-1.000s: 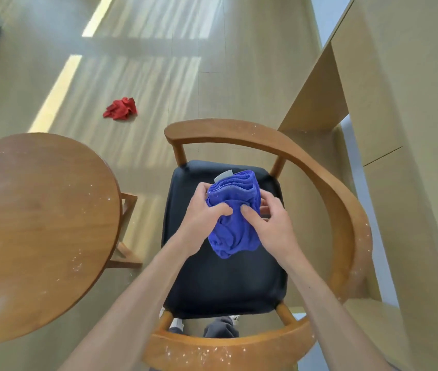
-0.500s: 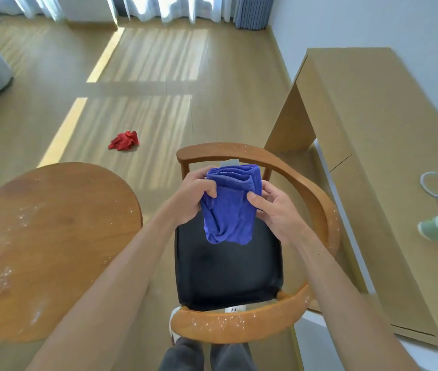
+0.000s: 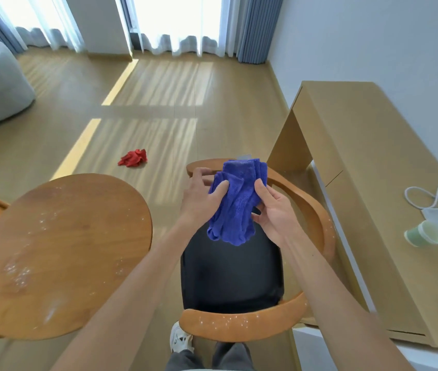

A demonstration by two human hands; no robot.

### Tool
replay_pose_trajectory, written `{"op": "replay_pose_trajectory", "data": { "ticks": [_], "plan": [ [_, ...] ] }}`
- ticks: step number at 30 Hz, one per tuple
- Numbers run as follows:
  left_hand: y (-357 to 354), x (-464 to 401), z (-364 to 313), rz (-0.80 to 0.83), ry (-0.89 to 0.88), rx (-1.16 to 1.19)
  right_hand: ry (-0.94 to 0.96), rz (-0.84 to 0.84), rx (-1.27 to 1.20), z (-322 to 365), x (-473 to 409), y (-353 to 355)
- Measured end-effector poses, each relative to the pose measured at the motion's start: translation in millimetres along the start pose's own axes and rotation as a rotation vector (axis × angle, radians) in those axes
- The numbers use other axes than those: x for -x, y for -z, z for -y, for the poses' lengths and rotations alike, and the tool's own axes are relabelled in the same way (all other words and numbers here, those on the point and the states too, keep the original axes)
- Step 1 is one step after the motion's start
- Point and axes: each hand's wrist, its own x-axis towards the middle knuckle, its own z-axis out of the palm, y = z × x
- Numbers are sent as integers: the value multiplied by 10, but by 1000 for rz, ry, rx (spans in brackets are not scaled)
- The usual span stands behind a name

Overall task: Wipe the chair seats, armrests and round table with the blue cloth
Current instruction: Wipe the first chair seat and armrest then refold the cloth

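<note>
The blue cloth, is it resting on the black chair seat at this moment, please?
No, the blue cloth hangs in the air above the black chair seat, held between the left hand and the right hand.

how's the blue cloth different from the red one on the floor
The blue cloth hangs above the black chair seat, pinched by the left hand and the right hand; the red cloth lies untouched on the floor. The blue cloth looks larger and hangs in long folds; the red cloth is crumpled. Both are bunched fabric.

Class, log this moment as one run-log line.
phase: preparing cloth | left hand: holds blue cloth | right hand: holds it | above chair seat
</note>
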Motion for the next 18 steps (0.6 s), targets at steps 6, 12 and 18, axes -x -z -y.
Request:
{"op": "replay_pose_trajectory", "data": {
  "ticks": [6,12,18],
  "plan": [
    [-45,166,82,110,-106,-66,-20,35,111,90,-8,-192],
    [212,68,109,111,-45,332,-56,44,-18,232,-141,-214],
    [376,-51,165,42,132,586,-51,-56,58,334,-250,-149]
  ]
}}
